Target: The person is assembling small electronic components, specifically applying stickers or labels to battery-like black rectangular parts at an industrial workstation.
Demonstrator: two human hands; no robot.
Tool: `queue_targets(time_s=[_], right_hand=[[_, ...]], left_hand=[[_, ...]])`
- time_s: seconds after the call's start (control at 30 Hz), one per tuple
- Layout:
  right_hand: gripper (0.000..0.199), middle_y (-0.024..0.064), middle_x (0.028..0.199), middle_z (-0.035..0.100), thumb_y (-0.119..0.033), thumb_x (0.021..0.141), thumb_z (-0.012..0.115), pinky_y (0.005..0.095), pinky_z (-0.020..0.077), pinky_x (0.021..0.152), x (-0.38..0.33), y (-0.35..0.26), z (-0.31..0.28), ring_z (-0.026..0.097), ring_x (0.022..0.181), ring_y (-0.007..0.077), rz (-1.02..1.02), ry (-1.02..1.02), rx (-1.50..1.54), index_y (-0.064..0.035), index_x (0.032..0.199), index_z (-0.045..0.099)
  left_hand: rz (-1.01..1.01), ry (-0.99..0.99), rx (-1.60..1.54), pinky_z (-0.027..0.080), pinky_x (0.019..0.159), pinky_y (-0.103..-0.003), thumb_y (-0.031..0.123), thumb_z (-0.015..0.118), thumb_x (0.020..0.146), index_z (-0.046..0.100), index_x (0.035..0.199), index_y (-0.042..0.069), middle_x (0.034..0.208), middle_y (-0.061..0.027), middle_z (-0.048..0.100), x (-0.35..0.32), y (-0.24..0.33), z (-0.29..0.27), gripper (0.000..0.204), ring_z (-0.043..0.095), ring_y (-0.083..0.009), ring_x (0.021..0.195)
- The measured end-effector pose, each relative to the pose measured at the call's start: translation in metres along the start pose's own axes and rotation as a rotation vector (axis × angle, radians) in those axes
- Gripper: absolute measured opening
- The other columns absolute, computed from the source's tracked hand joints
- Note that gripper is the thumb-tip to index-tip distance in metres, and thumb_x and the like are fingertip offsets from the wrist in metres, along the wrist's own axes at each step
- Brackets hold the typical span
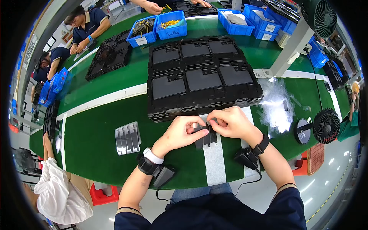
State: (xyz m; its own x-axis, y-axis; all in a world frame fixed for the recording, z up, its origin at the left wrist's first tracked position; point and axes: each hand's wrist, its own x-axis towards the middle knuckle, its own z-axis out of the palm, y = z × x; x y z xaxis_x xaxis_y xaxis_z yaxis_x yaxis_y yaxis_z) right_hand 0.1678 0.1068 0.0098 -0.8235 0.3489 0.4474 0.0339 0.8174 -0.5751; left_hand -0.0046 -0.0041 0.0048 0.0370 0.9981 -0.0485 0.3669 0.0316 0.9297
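A: What do the hands hold?
B: The left hand (180, 132) and right hand (230, 122) both pinch one small black part (206, 136), held just above the green tabletop (96, 130) at its white stripe (214, 161).
A: And nearby?
B: A black tray (201, 78) lies just beyond the hands; a grey ribbed piece (127, 138) lies to the left, clear film (276, 105) to the right.

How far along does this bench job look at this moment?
Looks done: the large black moulded tray already has dark flat panels seated in all six visible pockets. In hand: the left hand and right hand both grip a small black plastic part over the green bench. Apparently left: a row of grey ribbed pieces lies untouched to the left.
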Motion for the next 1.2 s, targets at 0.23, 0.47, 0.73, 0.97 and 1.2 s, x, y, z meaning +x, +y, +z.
queue_targets(time_s=[0.23, 0.47, 0.73, 0.97, 1.2], right_hand=[[0.007, 0.0007, 0.044, 0.042, -0.008, 0.072, 0.063, 0.0277, 0.0346, 0.039, 0.0000, 0.0009, 0.0007, 0.045, 0.038, 0.0152, 0.009, -0.020, 0.004, -0.0104, 0.077, 0.060], [0.007, 0.0025, 0.044, 0.047, -0.017, 0.072, 0.062, 0.0325, 0.0383, 0.042, 0.0010, -0.0014, -0.0037, 0.051, 0.041, 0.0202, 0.086, -0.143, 0.017, -0.0118, 0.077, 0.061], [0.006, 0.0002, 0.041, 0.039, -0.010, 0.071, 0.063, 0.0284, 0.0321, 0.039, -0.0005, 0.0004, -0.0016, 0.042, 0.036, 0.0155, 0.007, -0.104, 0.054, -0.0108, 0.076, 0.062], [0.005, 0.0040, 0.044, 0.048, -0.015, 0.072, 0.062, 0.0331, 0.0377, 0.042, 0.0006, -0.0020, -0.0034, 0.051, 0.040, 0.0220, 0.041, -0.142, 0.013, -0.0114, 0.074, 0.060], [0.005, 0.0046, 0.044, 0.049, -0.016, 0.073, 0.062, 0.0337, 0.0386, 0.042, 0.0013, -0.0020, -0.0028, 0.052, 0.041, 0.0225, 0.047, -0.143, 0.005, -0.0112, 0.075, 0.060]], left_hand=[[-0.003, 0.001, -0.122, 0.024, 0.044, -0.021, 0.015, 0.059, 0.084, 0.061, 0.081, 0.002, 0.055, 0.0077, 0.037, -0.0004, -0.0035, 0.0007, 0.014, 0.030, -0.0004, 0.051], [-0.004, -0.017, -0.094, 0.023, 0.045, -0.019, 0.012, 0.056, 0.087, 0.060, 0.081, 0.001, 0.060, 0.0095, 0.041, -0.0006, -0.0017, 0.0001, 0.013, 0.031, 0.0020, 0.053], [-0.014, -0.009, -0.030, 0.026, 0.045, -0.021, 0.013, 0.057, 0.085, 0.061, 0.081, 0.000, 0.056, 0.0071, 0.040, -0.0006, 0.0003, 0.0000, 0.014, 0.032, -0.0004, 0.051], [0.009, -0.003, 0.020, 0.023, 0.044, -0.020, 0.011, 0.057, 0.085, 0.060, 0.082, 0.001, 0.056, 0.0089, 0.039, 0.0002, 0.0031, -0.0008, 0.011, 0.029, 0.0013, 0.051], [0.016, 0.009, -0.020, 0.023, 0.044, -0.020, 0.010, 0.057, 0.085, 0.060, 0.081, 0.002, 0.056, 0.0089, 0.039, -0.0016, 0.0010, -0.0002, 0.010, 0.030, 0.0013, 0.051]])
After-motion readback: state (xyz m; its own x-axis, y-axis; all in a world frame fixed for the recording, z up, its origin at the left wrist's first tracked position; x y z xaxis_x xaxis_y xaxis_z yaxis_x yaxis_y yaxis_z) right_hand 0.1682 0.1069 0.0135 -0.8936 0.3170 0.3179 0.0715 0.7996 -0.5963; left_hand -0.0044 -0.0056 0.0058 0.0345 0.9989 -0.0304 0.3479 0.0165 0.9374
